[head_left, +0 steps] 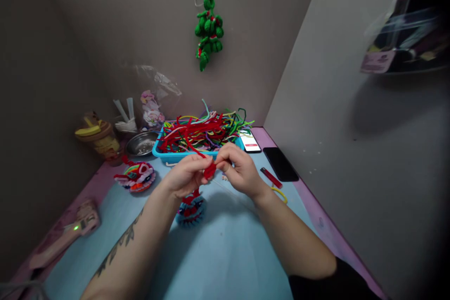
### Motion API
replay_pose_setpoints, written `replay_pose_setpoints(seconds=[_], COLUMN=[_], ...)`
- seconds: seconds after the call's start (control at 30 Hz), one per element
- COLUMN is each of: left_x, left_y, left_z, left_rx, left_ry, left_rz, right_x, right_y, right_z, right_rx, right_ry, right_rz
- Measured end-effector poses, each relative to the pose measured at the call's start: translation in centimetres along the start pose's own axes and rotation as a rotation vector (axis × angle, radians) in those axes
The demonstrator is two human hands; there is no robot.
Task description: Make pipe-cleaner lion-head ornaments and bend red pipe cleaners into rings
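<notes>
My left hand [188,175] pinches a small red coiled pipe-cleaner piece [210,171] between thumb and fingers, above the middle of the table. A red strand rises from it toward the tray behind. On the piece's right edge, the fingertips of my right hand [241,168] are closed in a pinch. Just below my left wrist sits a blue and red fuzzy craft figure [191,212], partly covered by the hand. Farther left lies a multicoloured fuzzy figure [136,176] with a ruffled rim. Behind both hands, a blue tray [165,155] is heaped with pipe cleaners [207,131].
A pink glue gun [66,236] with a green light lies at left. A metal bowl [141,144] and a pot [100,138] stand behind. To the right are a red lighter [271,177], yellow pipe cleaner [280,194], dark phone [281,164] and lit phone [250,142]. Walls enclose the table.
</notes>
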State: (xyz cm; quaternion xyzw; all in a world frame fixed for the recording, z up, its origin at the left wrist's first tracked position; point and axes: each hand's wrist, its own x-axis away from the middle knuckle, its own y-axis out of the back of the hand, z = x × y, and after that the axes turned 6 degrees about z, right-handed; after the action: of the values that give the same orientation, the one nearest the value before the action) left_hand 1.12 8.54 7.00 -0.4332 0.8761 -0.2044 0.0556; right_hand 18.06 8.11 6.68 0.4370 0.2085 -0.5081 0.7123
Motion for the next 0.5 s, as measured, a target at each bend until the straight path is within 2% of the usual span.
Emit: replay_pose_setpoints(seconds=[0.13,0.27,0.37,0.5], left_x=[0.0,0.3,0.6,0.9], left_y=[-0.4,-1.1,-1.5,-1.4], left_z=[-0.2,-0.4,-0.4,-0.4], left_rx=[0.018,-0.248,-0.418,-0.411], left_ry=[-0.033,-0.170,-0.198,-0.174], left_rz=[-0.114,-0.258,-0.278,-0.219], right_x=[0.1,0.1,0.1,0.2], right_y=[-0.3,-0.6,-0.5,0.0], right_z=[-0.3,-0.6,-0.7,-0.8], right_rx=[0.024,0.074,0.052,0.041], right_ry=[-0.133,-0.253,-0.229,-0.086], right_rz=[-0.168,-0.237,-0.220,-0.119])
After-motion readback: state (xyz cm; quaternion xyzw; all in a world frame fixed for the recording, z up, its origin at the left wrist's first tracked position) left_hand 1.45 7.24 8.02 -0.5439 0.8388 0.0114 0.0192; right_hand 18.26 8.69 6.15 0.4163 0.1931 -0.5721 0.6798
